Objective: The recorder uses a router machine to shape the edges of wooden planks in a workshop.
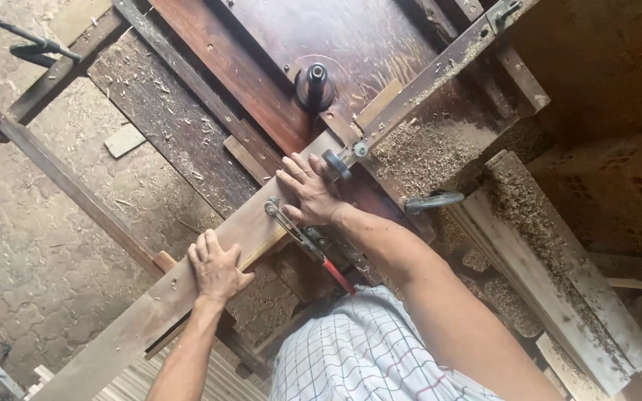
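A long brown wooden board (150, 304) lies diagonally across a dark woodworking machine table (276, 82). My left hand (217, 267) presses flat on the board's middle, fingers spread. Further up the same board, my right hand (310, 189) lies palm down near a small black roller (336, 165) on a guide rail. A black spindle cutter (315, 83) stands upright in the table beyond the board's end. A toggle clamp with a red handle (313, 249) sits between my hands, beside my right wrist.
Sawdust (440, 141) is piled on the machine at the right. Stacked planks (559, 275) covered in shavings lie at the lower right. A long timber rail (68, 182) and a small wood offcut (124, 139) rest on the dusty floor at left.
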